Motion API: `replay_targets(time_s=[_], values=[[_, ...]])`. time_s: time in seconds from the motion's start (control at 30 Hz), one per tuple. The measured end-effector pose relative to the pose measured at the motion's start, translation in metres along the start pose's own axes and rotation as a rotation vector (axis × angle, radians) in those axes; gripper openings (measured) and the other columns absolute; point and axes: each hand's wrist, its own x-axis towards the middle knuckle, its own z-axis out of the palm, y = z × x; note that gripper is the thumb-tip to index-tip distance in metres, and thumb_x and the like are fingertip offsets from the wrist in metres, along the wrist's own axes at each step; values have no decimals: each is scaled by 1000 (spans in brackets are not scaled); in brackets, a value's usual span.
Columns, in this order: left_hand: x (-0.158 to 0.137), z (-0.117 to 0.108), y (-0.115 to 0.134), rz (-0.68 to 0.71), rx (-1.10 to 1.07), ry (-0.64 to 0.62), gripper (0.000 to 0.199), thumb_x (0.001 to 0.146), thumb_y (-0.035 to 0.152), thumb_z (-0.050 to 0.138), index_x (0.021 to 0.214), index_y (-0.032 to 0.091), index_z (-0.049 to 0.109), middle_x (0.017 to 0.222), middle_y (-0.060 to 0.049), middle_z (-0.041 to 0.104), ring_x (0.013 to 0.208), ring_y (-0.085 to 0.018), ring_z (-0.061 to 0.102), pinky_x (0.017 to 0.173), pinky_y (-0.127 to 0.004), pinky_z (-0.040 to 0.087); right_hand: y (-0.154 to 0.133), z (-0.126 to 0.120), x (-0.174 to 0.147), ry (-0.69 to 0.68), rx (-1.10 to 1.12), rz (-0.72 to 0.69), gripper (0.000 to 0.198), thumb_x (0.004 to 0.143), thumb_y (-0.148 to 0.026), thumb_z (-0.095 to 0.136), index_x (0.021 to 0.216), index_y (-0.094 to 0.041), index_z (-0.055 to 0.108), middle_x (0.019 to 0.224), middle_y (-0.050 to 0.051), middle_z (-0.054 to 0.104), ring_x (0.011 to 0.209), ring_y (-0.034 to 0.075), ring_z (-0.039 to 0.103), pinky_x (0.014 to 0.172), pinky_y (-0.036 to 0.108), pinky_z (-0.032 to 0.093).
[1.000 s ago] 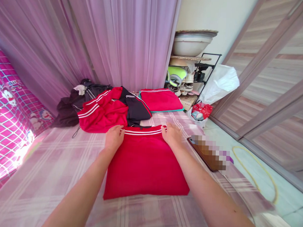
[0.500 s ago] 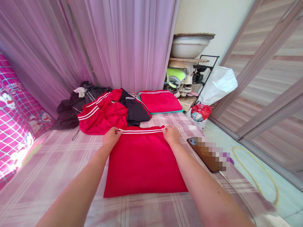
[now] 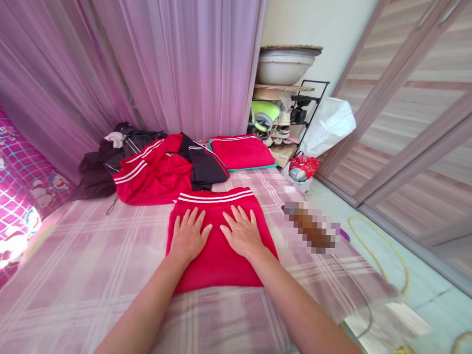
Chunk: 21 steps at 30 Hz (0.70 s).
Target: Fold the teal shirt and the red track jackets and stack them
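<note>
A folded red garment [image 3: 221, 267] with two white stripes along its far edge lies flat on the plaid bedsheet [image 3: 81, 275]. My left hand [image 3: 189, 236] rests on its left half, palm down with fingers spread. On the right half my right hand [image 3: 242, 231] lies flat too, fingers apart and pointing away from me. Beyond the garment is a crumpled red jacket [image 3: 158, 177] with white stripes, beside a dark piece of clothing [image 3: 207, 168]. Another folded red garment [image 3: 242, 152] lies at the back, over something green.
Dark clothes [image 3: 99, 164] are heaped at the back left by the purple curtain [image 3: 193, 67]. A blurred-out brown object [image 3: 309, 228] with a cable lies right of the garment. Behind stand a shoe rack [image 3: 310, 115], bags and a wooden wardrobe [image 3: 396, 115].
Both hands have let go of the garment's striped far corners and moved inward and nearer to me. They now press flat on its top. The view has shifted slightly.
</note>
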Motion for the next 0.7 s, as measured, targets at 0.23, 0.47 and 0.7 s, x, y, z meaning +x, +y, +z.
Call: replay_targets(time_s=[0.23, 0.47, 0.7], values=[[-4, 2, -26, 101, -234, 149, 44, 97, 40, 40, 126, 18, 65, 136, -13, 62, 130, -29, 55, 110, -54, 41, 25, -4, -10, 11, 30, -66, 50, 100, -43, 41, 144, -21, 51, 155, 12, 41, 146, 26, 30, 119, 51, 17], [-44, -8, -43, 198, -397, 327, 38, 99, 37, 37, 118, 20, 66, 120, -9, 71, 116, -22, 63, 106, -44, 48, 39, -14, -49, 182, 143, -142, 42, 99, -36, 42, 136, -26, 60, 146, 8, 53, 138, 25, 43, 116, 51, 29], [-60, -6, -60, 210, -346, 215, 41, 98, 40, 39, 124, 19, 63, 129, -11, 66, 121, -25, 59, 108, -47, 46, 62, 3, -79, 120, 117, -118, 43, 98, -36, 43, 134, -22, 61, 147, 12, 51, 140, 28, 41, 114, 57, 31]])
